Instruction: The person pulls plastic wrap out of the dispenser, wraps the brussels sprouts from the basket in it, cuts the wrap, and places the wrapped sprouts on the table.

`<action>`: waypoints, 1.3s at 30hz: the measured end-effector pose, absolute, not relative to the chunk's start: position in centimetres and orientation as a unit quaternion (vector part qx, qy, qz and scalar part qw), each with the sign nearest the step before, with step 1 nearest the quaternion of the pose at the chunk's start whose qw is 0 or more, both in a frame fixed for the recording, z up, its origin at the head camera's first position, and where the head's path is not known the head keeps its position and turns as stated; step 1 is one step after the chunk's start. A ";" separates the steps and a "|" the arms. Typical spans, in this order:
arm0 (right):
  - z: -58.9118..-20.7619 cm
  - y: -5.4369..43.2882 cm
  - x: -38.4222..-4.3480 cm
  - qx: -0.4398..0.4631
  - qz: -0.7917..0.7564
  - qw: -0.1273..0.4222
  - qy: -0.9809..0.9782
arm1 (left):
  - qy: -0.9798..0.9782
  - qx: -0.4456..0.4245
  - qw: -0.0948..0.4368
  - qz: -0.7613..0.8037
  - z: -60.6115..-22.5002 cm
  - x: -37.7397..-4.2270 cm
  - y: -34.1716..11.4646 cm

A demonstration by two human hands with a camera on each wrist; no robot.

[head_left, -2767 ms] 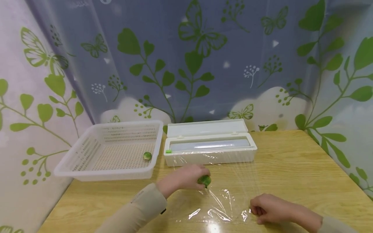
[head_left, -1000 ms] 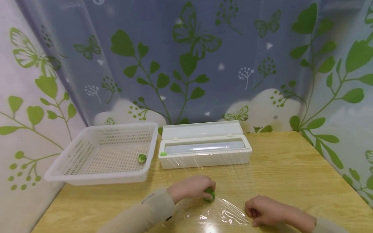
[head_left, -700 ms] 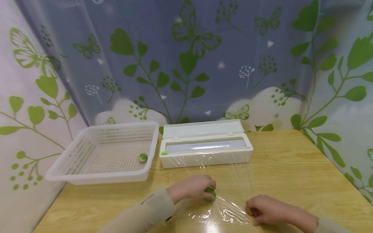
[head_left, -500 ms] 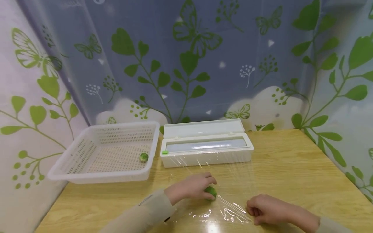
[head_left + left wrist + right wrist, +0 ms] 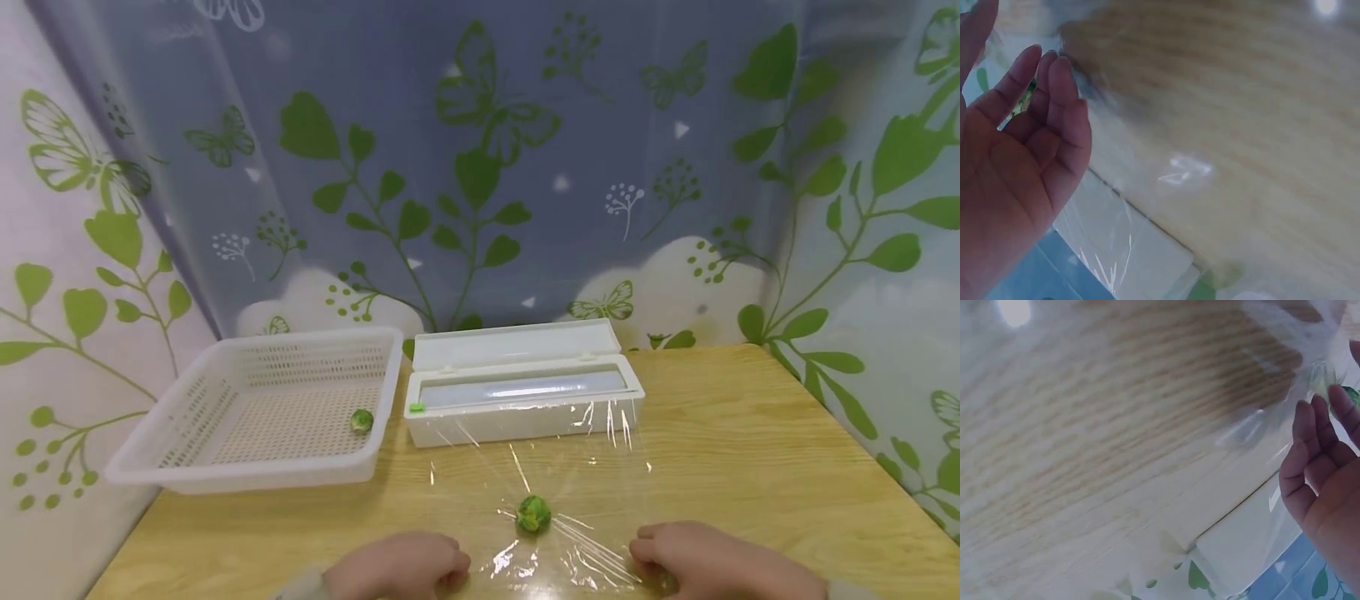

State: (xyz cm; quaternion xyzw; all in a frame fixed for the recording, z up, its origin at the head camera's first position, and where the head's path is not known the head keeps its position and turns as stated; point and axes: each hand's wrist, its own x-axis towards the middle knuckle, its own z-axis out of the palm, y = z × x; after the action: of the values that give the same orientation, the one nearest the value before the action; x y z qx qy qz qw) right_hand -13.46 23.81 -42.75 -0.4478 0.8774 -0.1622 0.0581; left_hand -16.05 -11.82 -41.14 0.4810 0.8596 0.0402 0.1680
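Observation:
A green Brussels sprout [image 5: 533,515] sits on a sheet of clear cling film [image 5: 487,475] spread over the table, with shiny creases running out from it. The film comes from a roll [image 5: 525,388] in a white dispenser box [image 5: 525,423] with its lid up. My left hand [image 5: 405,567] is by the film's near left part; in the left wrist view its fingers bend loosely and the thumb stands apart. My right hand [image 5: 720,562] is at the near right corner, where creases end. In the right wrist view, film lies by its fingertips [image 5: 1302,412], and the thumb is apart from them.
A white perforated basket [image 5: 247,475] stands on the left of the wooden table [image 5: 735,433], with another Brussels sprout [image 5: 362,421] inside. A green slider [image 5: 417,407] sits on the dispenser's left end. A patterned curtain [image 5: 495,208] hangs behind the table.
My left hand has let go of the Brussels sprout and moved back toward the near left. The sprout stays on the film. My right hand is still near the film's right corner.

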 end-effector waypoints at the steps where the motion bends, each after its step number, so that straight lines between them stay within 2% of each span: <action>1: -42.6 23.8 -13.4 -0.449 -0.148 0.055 0.880 | 0.860 0.480 0.167 0.035 -41.2 -15.8 -12.1; 13: -43.4 23.1 -13.3 -0.507 -0.020 -0.015 0.862 | 0.850 0.515 0.107 0.041 -42.0 -15.0 -13.0; 16: -43.5 23.0 -13.3 -0.520 -0.008 -0.047 0.853 | 0.844 0.528 0.083 0.036 -42.2 -15.0 -13.0; 22: -43.8 22.7 -13.2 -0.517 -0.031 -0.096 0.850 | 0.851 0.518 0.082 0.030 -42.5 -14.9 -13.0; 29: -42.2 23.2 -14.2 -0.477 -0.183 -0.046 0.859 | 0.861 0.495 0.092 0.075 -42.6 -15.2 -12.9; 33: -41.4 23.3 -15.4 -0.471 -0.254 -0.051 0.843 | 0.871 0.472 0.104 0.086 -42.5 -15.3 -12.8; 39: -40.8 23.0 -16.6 -0.430 -0.338 -0.005 0.837 | 0.873 0.477 0.087 0.051 -42.8 -15.4 -12.6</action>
State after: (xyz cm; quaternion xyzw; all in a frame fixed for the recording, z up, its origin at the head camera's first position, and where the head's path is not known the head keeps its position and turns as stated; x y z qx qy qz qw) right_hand -16.56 23.02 -40.83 -0.4302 0.8372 -0.3377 -0.0054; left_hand -15.41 -12.57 -42.78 0.4770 0.8731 0.0507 0.0873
